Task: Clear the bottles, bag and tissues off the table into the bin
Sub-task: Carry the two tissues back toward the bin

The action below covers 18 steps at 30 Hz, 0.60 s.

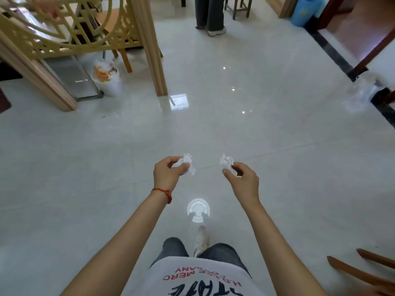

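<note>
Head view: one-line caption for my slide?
Left hand and right hand each grip a crumpled tissue, facing the white bin across the floor.

Shiny pale tile floor (267, 135) everywhere, with ceiling lights reflecting off it as little bright spots. Wood lattice screen (64, 28) on the left with a thick post (151, 50), and chairs (119, 35) behind it. A stool (238, 6) sits further back, dark wood furniture (363, 39) along the right.

Lattice screen (64, 28), blue barrel (304, 10), chair legs (361, 268).
</note>
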{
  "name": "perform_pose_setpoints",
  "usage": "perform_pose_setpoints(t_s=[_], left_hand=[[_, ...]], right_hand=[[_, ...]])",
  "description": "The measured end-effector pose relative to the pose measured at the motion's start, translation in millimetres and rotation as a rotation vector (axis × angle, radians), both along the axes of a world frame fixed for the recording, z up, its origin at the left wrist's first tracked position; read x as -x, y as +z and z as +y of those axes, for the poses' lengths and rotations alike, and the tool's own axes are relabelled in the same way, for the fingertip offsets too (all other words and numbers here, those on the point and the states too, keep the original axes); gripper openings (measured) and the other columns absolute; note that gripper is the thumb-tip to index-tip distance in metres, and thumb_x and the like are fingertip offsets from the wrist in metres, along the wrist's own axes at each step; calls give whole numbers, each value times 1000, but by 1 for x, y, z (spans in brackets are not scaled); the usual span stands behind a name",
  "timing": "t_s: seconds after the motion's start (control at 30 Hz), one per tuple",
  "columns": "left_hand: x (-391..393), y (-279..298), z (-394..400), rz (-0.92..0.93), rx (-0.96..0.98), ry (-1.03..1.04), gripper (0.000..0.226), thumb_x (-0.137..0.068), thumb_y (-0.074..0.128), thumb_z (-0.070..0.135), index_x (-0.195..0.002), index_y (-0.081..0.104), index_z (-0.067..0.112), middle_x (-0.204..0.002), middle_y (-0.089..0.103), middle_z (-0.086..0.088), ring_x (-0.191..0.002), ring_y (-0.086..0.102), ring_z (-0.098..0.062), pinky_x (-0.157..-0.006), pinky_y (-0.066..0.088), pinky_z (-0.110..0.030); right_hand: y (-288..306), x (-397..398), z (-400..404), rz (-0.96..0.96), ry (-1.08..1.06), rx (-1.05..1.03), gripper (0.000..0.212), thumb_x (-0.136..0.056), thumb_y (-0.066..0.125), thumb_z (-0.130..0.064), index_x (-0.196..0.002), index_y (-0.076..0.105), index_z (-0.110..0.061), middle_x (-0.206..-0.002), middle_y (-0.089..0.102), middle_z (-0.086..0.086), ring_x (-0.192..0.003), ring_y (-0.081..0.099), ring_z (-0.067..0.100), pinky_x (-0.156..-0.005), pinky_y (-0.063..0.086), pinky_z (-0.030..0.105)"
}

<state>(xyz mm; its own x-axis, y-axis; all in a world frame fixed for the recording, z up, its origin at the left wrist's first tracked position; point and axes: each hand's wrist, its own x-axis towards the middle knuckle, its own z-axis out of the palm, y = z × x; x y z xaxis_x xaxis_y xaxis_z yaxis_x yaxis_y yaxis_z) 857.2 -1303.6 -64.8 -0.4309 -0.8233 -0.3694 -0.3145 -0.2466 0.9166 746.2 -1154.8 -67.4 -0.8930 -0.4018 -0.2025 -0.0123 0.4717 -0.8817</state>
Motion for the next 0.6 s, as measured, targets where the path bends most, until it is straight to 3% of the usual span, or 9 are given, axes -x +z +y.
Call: perform_pose_setpoints(t_s=[0.1,0.27,0.6], left_hand=[[37,5,-16,4,1,-34,16,-72,71,1,-75,66,16,-78,65,1,-75,63,-18,-76,55,-29],[106,6,-32,-6,-2,-170,14,-72,71,1,-83,67,9,-79,65,0,-76,62,-20,-78,56,-32],[251,9,-21,-4,-4,-628,15,-71,71,3,-85,68,6,-83,66,-2,-77,63,-19,-77,56,-31]], right_hand=[[3,31,-12,5,-28,-5,14,-79,68,-14,-92,66,-10,-88,64,5,-79,53,13,-61,36,1],[3,75,-14,3,-150,-16,21,-80,67,-17,-100,65,-10,-93,62,0,-83,53,12,-63,35,-2],[11,145,11,25,-595,-11,16,-80,67,-12,-96,66,-9,-88,59,-1,-71,49,2,-62,35,-2]])
